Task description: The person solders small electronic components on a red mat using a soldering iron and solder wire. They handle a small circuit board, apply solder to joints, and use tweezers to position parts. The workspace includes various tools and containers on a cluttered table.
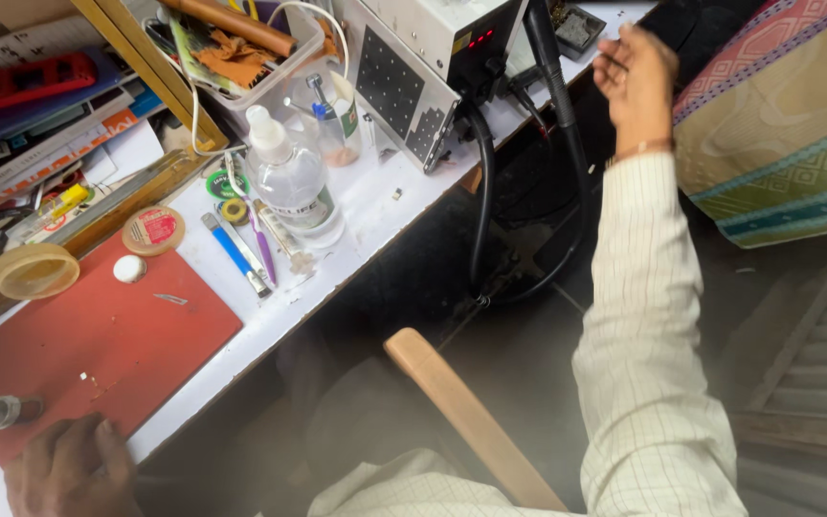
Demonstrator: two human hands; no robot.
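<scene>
While my right hand [636, 78] is stretched far out to the end of the long white workbench [366, 215], my left hand [67, 469] lies flat on the near corner of the flat red rubber mat [98, 330]. The right hand is loosely open, fingers spread, and I see nothing in it. It hangs just beside the thick black bendy hose [557, 96] that comes off the boxy white machine with small red lights [433, 57]. The left hand is open too and holds nothing; the small round metal ring [2, 412] sits near it on the mat.

I think I am at the reaching step, going for the hose. Next, I judge, the right hand must come closer and close its fingers round the hose without bumping the clear plastic bottle with a white cap [289, 177].
</scene>
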